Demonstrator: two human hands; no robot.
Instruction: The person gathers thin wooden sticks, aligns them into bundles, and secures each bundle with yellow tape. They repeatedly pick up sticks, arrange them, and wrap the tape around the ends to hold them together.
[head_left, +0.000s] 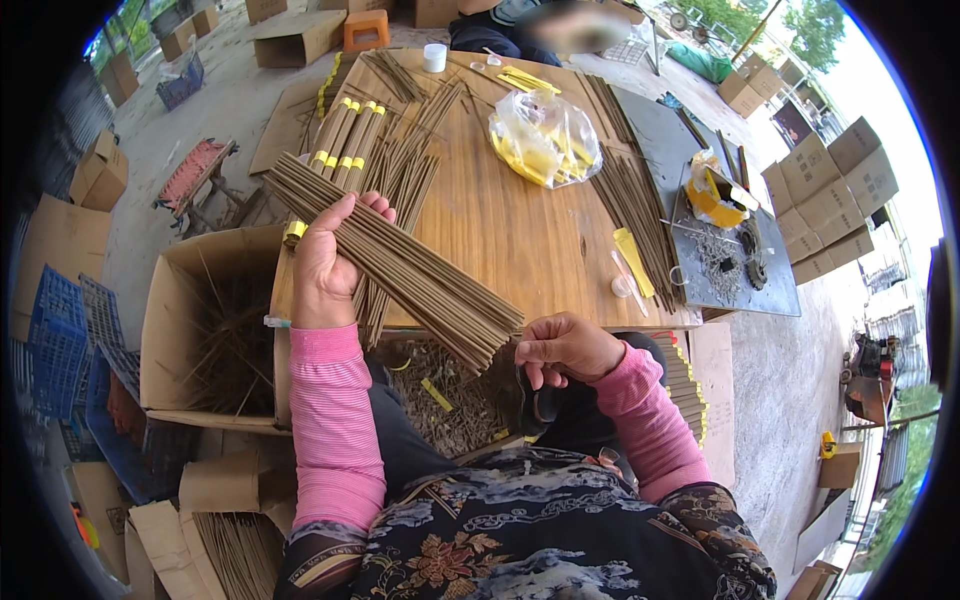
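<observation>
A thick, loose bundle of thin brown incense sticks point(425, 280) lies slantwise across my left hand point(335, 255), which grips it near its upper left end. The bundle is tilted above the table's near edge, its lower right end toward me. Right beside that end is my right hand point(570, 350), fingers curled in and thumb against the forefinger, with nothing visible in it. Beyond my left hand, finished bundles with yellow bands point(345, 140) lie side by side on the wooden table point(480, 240). Loose sticks point(405, 195) are spread next to them.
A clear bag of yellow bands point(545, 140) sits on the table, with more sticks point(635, 215) along its right side. A grey board point(720, 270) carries debris and a yellow packet point(718, 200). An open carton point(215, 330) stands left. Another person point(490, 30) sits opposite.
</observation>
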